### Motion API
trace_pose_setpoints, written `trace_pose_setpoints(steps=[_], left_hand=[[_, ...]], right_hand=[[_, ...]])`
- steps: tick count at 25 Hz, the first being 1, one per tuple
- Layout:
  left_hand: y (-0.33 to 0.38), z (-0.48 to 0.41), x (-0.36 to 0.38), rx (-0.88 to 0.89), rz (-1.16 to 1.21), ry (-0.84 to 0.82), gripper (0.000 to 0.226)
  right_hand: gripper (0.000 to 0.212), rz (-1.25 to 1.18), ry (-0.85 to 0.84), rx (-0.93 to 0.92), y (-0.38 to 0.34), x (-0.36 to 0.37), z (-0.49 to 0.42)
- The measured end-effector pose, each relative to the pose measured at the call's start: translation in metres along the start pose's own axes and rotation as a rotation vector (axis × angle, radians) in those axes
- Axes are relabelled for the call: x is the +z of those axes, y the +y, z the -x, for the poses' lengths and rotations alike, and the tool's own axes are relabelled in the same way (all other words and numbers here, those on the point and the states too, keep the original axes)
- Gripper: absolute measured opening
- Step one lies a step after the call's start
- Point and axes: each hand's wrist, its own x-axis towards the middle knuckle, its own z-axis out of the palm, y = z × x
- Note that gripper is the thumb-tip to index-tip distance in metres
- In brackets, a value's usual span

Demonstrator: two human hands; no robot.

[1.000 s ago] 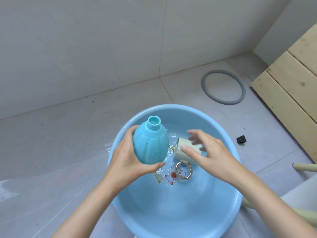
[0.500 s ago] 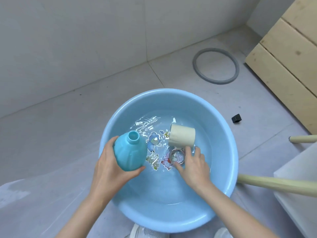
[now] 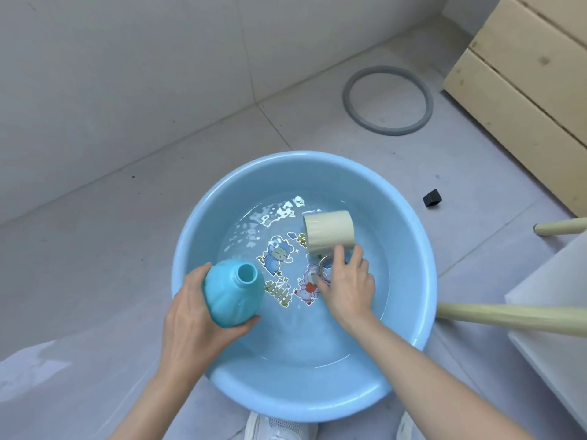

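A light blue plastic basin (image 3: 409,236) stands on the tiled floor with shallow water and cartoon pictures on its bottom. My left hand (image 3: 193,322) grips a turquoise, uncapped bottle (image 3: 232,290) over the basin's left side, its mouth pointing up and away. My right hand (image 3: 347,287) reaches into the water, its fingers curled round a small metal ring (image 3: 324,265) that is mostly hidden under them. A cream cup (image 3: 328,230) lies on its side in the water just beyond my right fingers.
A grey rubber ring (image 3: 388,100) lies on the floor behind the basin. A small black block (image 3: 432,197) sits to the right. Pale wooden boards (image 3: 521,84) lean at the far right. Wooden legs (image 3: 508,317) and a white piece of furniture (image 3: 552,338) crowd the right. Shoes (image 3: 279,428) show below.
My left hand lowered the bottle toward the basin's left side. My right hand left the cream cup, dropped into the water and closed on the metal ring. The view tilted down.
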Motion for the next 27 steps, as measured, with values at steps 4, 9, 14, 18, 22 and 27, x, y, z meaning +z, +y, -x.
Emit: trace_pose_setpoints(steps=[4,9,14,18,22,27], left_hand=[[-0.002,0.000,0.003,0.001,-0.020,0.009,0.106],[-0.005,-0.001,0.005,0.025,-0.056,0.001,0.105],[-0.006,-0.001,0.006,0.061,-0.055,0.019,0.105],[-0.006,-0.002,0.006,0.080,-0.068,0.036,0.106],[-0.007,-0.002,0.007,0.069,-0.070,0.025,0.105],[-0.008,-0.002,0.007,0.078,-0.067,0.030,0.104]], right_hand=[[0.081,-0.007,0.016,0.051,-0.002,0.007,-0.012],[0.049,-0.162,-0.003,0.045,0.003,0.003,-0.017],[0.012,-0.666,-0.015,-0.009,0.019,-0.035,-0.026],[0.016,-0.456,-0.023,-0.130,0.021,-0.070,-0.044],[0.023,-0.005,0.101,-0.380,0.004,-0.071,-0.042],[0.032,0.066,-0.002,-0.457,-0.020,-0.068,-0.046]])
